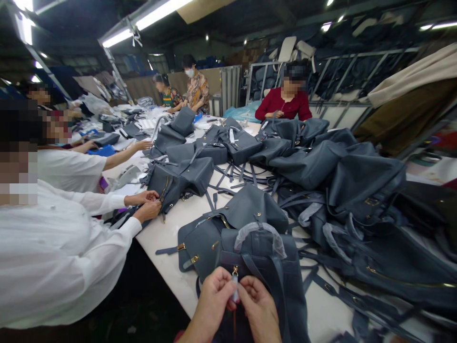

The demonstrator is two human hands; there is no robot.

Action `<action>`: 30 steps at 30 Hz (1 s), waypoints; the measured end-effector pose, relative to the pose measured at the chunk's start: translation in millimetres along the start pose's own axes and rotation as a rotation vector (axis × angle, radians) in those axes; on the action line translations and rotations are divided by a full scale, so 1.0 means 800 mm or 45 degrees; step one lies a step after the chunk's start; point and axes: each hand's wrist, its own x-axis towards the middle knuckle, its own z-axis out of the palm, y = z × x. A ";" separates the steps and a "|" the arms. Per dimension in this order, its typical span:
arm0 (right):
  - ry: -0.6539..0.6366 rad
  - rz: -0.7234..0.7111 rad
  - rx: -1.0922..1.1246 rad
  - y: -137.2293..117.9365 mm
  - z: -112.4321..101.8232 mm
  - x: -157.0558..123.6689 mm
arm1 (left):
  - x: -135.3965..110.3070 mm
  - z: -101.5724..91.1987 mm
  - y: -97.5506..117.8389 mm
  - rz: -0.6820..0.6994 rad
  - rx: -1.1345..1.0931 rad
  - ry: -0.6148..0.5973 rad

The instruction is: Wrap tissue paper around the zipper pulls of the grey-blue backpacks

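My left hand (210,305) and my right hand (259,309) come up from the bottom edge, their fingertips pinching a pale zip pull (234,291) that hangs from a small gold zip slider (234,271). The slider sits on a slate-blue leather backpack (260,259), which lies under my hands. Its top handle (260,239) is wrapped in clear plastic, and dark straps run down beside my right hand. My fingers hide most of the pull. Just beyond the handle lies a similar bag (232,224) with gold fittings.
The long white worktable (162,252) runs into the distance, heaped with several slate-blue bags and loose straps, with a large pile on the right. Co-workers in white sleeves (67,228) work along the left side, and a person in red (285,102) sits across the table. Metal racks stand behind.
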 end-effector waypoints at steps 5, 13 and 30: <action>-0.112 -0.072 -0.096 -0.009 -0.006 -0.003 | -0.002 -0.003 -0.001 0.011 0.011 -0.027; -0.282 0.221 0.149 -0.019 0.004 -0.010 | -0.001 -0.006 -0.014 0.022 -0.051 0.129; -0.318 0.108 -0.068 0.023 0.003 -0.004 | -0.002 -0.035 -0.029 -0.383 -0.515 -0.002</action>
